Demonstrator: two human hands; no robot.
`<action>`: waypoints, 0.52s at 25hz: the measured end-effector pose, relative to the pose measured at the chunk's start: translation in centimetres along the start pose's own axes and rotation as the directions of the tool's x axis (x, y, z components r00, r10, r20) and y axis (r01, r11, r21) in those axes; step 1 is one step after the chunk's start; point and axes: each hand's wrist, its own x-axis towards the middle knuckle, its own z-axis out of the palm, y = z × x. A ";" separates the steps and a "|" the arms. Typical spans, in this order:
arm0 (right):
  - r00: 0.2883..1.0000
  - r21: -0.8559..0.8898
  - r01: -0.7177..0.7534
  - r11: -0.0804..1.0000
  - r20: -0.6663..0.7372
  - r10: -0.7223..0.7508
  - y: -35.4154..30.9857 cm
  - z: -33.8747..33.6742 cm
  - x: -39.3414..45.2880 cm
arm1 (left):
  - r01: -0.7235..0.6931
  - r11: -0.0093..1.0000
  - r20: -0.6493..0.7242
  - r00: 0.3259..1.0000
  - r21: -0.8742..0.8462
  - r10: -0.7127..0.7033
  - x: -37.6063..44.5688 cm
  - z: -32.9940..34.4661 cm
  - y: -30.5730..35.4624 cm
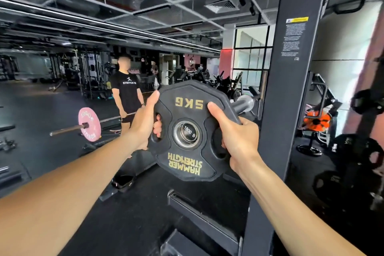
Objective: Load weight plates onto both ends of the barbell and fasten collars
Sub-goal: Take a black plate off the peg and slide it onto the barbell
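Two bare forearms reach out from the wearer toward a black rack upright, which stands at the right and most likely carries the barbell at loading height. Between the hands hangs a black 5 kg weight plate, its gold lettering upside down and its steel-ringed bore facing the camera. Through that bore shows the end cap of what seems to be a barbell sleeve, so the plate appears to be threaded on, or just starting onto it; how far along cannot be told. A second chrome sleeve end pokes out behind the plate's upper right edge.

The left hand grips the plate's left side, thumb over the rim and fingers curled through a grip slot. The right hand clamps the right side, thumb pressed on the face and fingers wrapped behind. The two-sided hold presumably keeps the plate square to the sleeve.

No collar is visible. Beyond, another person holds a bar bearing a pink plate.
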 end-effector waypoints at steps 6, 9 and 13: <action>0.990 -0.085 0.001 0.996 -0.143 -0.013 0.0 1.1 -1.5 | 0.045 0.999 0.096 0.994 0.011 -0.046 2.5 -0.5 -0.5; 0.975 -0.145 0.026 0.989 -0.216 -0.057 0.2 1.8 -2.0 | 0.062 0.998 0.152 0.986 0.018 -0.064 3.5 -0.4 -1.1; 0.953 -0.224 0.056 0.973 -0.279 -0.119 0.2 2.4 -1.7 | 0.076 0.997 0.223 0.972 -0.021 -0.070 4.6 -0.1 -1.9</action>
